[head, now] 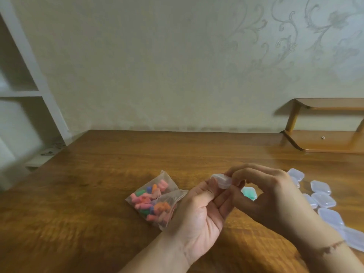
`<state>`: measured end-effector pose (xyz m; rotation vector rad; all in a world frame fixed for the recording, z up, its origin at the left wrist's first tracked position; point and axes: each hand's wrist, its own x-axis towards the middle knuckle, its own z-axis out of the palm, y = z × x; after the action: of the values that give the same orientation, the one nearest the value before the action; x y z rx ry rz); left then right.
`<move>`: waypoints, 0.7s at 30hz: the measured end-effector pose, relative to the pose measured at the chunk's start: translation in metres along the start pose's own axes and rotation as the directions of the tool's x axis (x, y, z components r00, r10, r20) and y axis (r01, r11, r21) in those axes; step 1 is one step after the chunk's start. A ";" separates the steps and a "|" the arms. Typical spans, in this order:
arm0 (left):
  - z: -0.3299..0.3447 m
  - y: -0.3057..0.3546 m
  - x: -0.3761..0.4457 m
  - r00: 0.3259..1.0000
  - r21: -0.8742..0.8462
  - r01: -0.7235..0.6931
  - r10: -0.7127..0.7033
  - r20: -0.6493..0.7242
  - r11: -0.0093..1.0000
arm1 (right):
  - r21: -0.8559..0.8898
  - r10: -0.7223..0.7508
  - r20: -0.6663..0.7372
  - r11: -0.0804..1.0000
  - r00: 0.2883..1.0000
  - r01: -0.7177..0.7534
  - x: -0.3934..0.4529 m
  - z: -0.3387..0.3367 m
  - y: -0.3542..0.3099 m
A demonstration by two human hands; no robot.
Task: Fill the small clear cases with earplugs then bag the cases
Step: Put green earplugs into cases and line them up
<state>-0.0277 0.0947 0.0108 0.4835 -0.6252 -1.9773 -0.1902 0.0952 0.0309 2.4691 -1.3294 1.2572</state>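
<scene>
Earplugs [150, 201], a jumble of pink, orange, green and blue foam pieces, lie in a clear plastic bag [167, 180] on a wooden table [98, 174], just left of where our hands meet. We hold one small clear case [221, 181] up above the table, between both hands. Our left hand [199, 217], palm turned towards us, pinches the case's near side with thumb and curled fingers. Our right hand [269, 194] comes over from the right and grips the case's far edge with its fingertips. The picture is too blurred for us to tell whether the case is open or closed, and we see no colour inside it, so we judge it unfilled.

Behind our right hand, one case [249, 193] on the table shows green inside; it seems filled already. To the right lies a scatter of cases [323, 200] that look clear and empty, some touching one another and running off the frame's lower right edge.

We judge the work to be at an early stage: perhaps one case done, one in hand, many waiting. We cannot see any bagged cases, nor any bag apart from the earplug one, so bagging seems not yet begun. A pale patterned wall, a white shelf on the left and a wooden rack on the right stand beyond the table.
</scene>
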 end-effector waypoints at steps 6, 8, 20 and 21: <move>-0.005 0.000 0.001 1.000 -0.013 0.009 -0.009 0.020 1.000 | -0.036 0.020 -0.024 0.999 1.000 -0.021 0.001 0.001 -0.001; -0.005 0.001 0.002 0.999 0.020 0.000 -0.001 0.036 1.000 | -0.056 0.000 -0.045 0.998 0.999 -0.002 0.001 0.001 -0.002; -0.008 0.008 0.004 0.981 0.183 0.059 -0.091 0.169 0.981 | 0.343 0.319 -0.202 0.909 0.926 -0.238 0.003 0.002 -0.006; -0.007 0.014 0.004 0.988 0.150 0.052 -0.073 0.138 0.987 | 0.365 0.335 -0.235 0.900 0.913 -0.236 0.003 0.001 -0.007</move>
<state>-0.0161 0.0836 0.0129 0.4573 -0.8592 -2.0470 -0.1835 0.0973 0.0341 2.1967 -1.5503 1.9776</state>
